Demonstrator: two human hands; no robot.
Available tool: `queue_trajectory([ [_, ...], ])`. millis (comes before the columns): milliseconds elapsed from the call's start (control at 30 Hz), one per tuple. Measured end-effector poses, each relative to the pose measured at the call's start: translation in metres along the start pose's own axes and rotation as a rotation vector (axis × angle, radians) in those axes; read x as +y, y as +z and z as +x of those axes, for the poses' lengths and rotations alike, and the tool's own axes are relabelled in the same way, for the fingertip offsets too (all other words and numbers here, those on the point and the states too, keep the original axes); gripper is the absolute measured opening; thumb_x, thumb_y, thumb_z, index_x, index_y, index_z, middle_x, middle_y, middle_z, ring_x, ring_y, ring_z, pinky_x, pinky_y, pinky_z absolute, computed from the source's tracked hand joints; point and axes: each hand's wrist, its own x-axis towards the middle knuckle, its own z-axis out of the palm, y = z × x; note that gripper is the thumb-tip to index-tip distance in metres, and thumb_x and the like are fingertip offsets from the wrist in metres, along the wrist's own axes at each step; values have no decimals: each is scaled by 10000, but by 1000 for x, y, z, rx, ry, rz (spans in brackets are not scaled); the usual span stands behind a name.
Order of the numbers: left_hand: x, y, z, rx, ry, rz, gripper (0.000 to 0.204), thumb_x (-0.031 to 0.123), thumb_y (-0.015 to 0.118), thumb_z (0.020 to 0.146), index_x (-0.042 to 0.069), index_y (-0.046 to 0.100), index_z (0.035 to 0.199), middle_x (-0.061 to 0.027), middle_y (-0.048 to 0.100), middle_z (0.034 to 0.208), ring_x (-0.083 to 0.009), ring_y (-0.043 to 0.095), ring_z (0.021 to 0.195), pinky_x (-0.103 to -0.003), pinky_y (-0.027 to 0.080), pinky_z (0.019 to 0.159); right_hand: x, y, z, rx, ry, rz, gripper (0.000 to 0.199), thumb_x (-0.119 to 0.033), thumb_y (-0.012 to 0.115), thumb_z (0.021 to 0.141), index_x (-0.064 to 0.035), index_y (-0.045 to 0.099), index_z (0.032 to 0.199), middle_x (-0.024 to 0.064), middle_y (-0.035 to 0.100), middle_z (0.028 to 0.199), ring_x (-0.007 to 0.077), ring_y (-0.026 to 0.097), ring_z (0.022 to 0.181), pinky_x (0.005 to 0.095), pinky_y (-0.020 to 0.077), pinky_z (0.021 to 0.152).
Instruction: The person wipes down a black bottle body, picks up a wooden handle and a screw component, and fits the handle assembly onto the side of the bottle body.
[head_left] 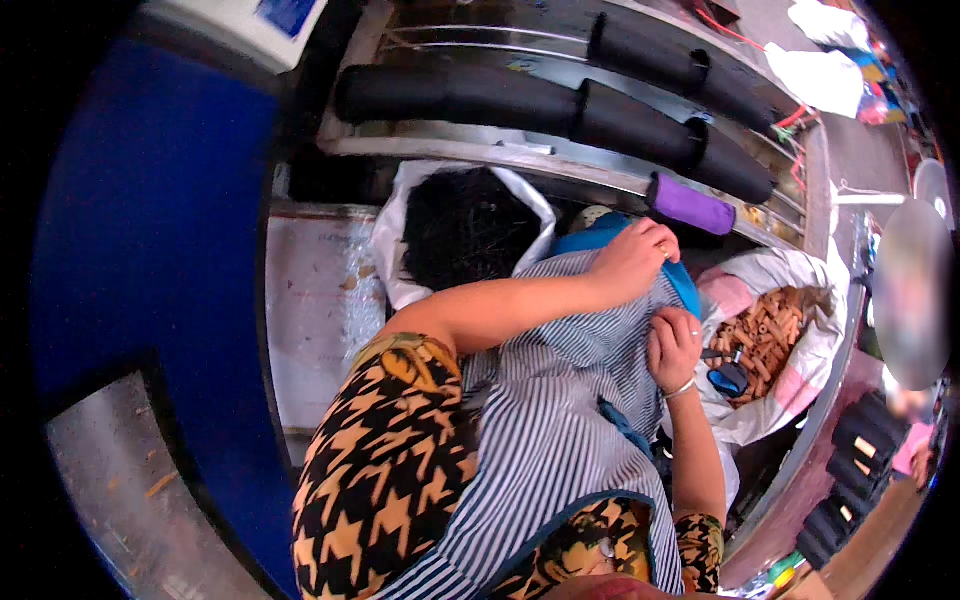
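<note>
Grip, left: left hand (632,262) closed on a fold of the striped apron (560,420), w/ blue cloth (608,236) bunched under the fingers; ring visible.
Grip, right: right hand (673,345) just below-right of the left one, fingers curled, pinching the same striped fabric at its edge; bracelet at wrist. Clamped, not spread.
Step in hand: looks like gathering or adjusting the apron's upper edge over the blue cloth, both hands working one patch of fabric, close together but not touching each other.
Next move calls for: prob. both pinches kept firm so the loose fold doesn't slip, and elbows kept in; bags crowd both sides of the hands.
Apron, look: thin blue-white stripes, soft, creased, draped from the hands down toward the body; blue trim along lower hem. Worn over a black-yellow houndstooth top (385,470).
Beyond the grip: white bag of black fibrous stuff (468,228), left of the left hand.
Right of the grip: white sack of tan cardboard tubes (765,330), a small blue tool (730,378) lying on them.
Above the grip: purple roll (692,205) and long black rollers (560,105) on a metal machine frame (470,150).
</note>
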Motion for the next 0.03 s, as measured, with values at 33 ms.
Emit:
queue_trajectory([
  [33, -9, -2, -3, -9, 20, 34, 183, 75, 575, 763, 69, 628, 938, -76, 611, 1054, -272, 550, 1040, -356, 447, 937, 4, 5, -6, -48, -6, -5, 226, -120, 681, 704, -53, 660, 919, 120, 622, 982, 302, 600, 890, 420, 467, 787],
])
